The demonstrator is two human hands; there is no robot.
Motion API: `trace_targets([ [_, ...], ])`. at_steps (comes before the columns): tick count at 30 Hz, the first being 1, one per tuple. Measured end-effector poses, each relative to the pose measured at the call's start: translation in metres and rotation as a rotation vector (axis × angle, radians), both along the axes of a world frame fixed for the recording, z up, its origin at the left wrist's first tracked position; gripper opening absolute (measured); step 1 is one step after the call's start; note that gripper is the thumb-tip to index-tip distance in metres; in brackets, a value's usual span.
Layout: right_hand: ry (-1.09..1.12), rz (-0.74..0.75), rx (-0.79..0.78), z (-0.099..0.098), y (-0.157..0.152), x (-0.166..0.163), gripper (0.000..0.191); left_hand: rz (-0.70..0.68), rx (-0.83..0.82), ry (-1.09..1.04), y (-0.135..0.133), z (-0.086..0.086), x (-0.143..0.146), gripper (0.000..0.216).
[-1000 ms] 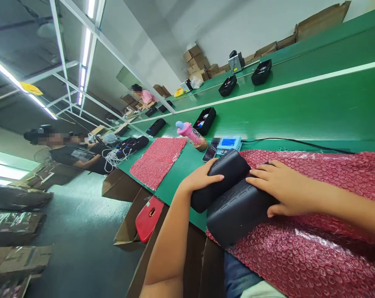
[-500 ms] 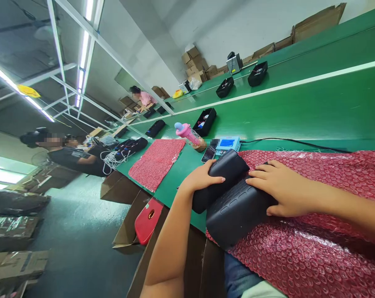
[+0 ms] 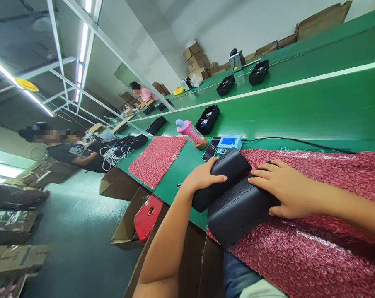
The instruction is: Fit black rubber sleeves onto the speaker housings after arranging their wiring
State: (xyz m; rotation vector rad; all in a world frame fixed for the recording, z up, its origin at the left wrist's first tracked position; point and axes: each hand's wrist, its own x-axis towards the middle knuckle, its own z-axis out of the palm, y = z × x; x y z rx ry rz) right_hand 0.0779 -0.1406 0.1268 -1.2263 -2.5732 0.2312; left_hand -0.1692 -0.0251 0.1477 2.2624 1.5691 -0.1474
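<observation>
Two long black plastic housings lie side by side at the bench edge. My left hand (image 3: 202, 179) is wrapped over the farther housing (image 3: 232, 164), thumb across its top. The nearer housing (image 3: 237, 213) has rows of slot-shaped marks and rests partly on pink bubble wrap (image 3: 299, 252). My right hand (image 3: 276, 186) grips its right end, fingers over the top and thumb on the near side. The undersides of both housings are hidden. Just beyond them sit a light-blue device with a screen (image 3: 229, 142) and a phone (image 3: 210, 150).
A pink-capped bottle (image 3: 192, 134) and an open black housing with wires (image 3: 207, 119) stand farther back. Another bubble wrap sheet (image 3: 158, 159) lies to the left. A red stool (image 3: 148, 217) and cardboard boxes are below the bench edge. Co-workers sit along the bench.
The view has shifted slightly. Both hands keep their hold on the two housings, with hardly any movement.
</observation>
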Motion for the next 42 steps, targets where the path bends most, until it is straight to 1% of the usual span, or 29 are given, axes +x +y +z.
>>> trace_targets([
  [8, 0.016, -0.049, 0.006, 0.001, -0.004, -0.004, 0.059, 0.005, -0.017, -0.03, 0.001, 0.0, 0.002, 0.084],
  [12, 0.023, -0.08, -0.049, 0.005, -0.005, -0.007, 0.049, 0.006, -0.02, -0.04, 0.001, 0.0, 0.003, 0.084],
  [16, 0.026, -0.128, -0.053, 0.006, -0.005, -0.012, 0.041, 0.01, -0.028, -0.044, 0.0, 0.002, 0.005, 0.081],
  [18, 0.021, -0.125, -0.051, 0.006, -0.005, -0.013, 0.037, 0.019, -0.029, -0.034, 0.0, 0.003, 0.005, 0.08],
  [22, 0.014, -0.071, -0.047, 0.006, -0.003, -0.012, 0.039, 0.021, -0.037, -0.039, 0.0, 0.003, 0.004, 0.082],
  [27, 0.016, -0.107, -0.034, 0.006, -0.003, -0.012, 0.037, 0.024, -0.029, -0.029, 0.001, 0.002, 0.003, 0.083],
  [31, 0.02, -0.066, 0.005, 0.003, -0.004, -0.012, 0.043, 0.023, -0.04, -0.042, 0.001, 0.003, 0.003, 0.085],
  [34, 0.053, -0.106, 0.039, 0.0, -0.007, -0.016, 0.05, 0.015, -0.039, -0.064, 0.001, 0.003, 0.004, 0.085],
  [38, 0.07, -0.172, 0.045, -0.002, -0.012, -0.023, 0.046, 0.014, -0.044, -0.072, 0.003, 0.002, 0.003, 0.086],
  [42, 0.073, -0.17, 0.053, -0.005, -0.013, -0.029, 0.045, 0.021, -0.048, -0.046, 0.004, 0.001, 0.002, 0.087],
])
